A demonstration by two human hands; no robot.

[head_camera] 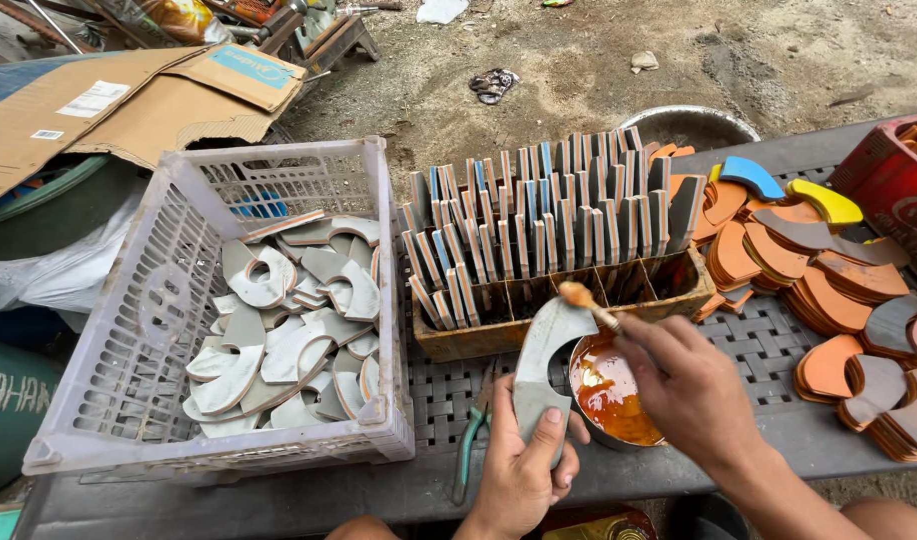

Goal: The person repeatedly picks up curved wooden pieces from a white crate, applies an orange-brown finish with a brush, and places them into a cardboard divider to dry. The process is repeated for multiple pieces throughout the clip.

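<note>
Near the bottom middle of the frame, the left hand (524, 470) holds a grey curved piece (541, 360) tight by its lower end. The piece stands almost straight up, its long way running up and down, and its top leans a little to the right. The right hand (694, 395) pinches a small brush (589, 303), and the brush tip touches the top of the piece. So the piece lies just left of the right hand, and the brush comes at it from the right. Between the two hands, a bit lower, sits a can (609, 395) of orange glue. It touches the piece's right side, or nearly. The right hand is nearer to the can. Left of the hands is a white crate (374, 300) full of grey pieces. Behind the hands is a box (479, 335) of pieces standing on edge. At the right lie piles of orange pieces (829, 300). Green pliers (469, 445) lie on the table (779, 340) just left of the left hand. Open room is small: a strip of table in front of the box.
</note>
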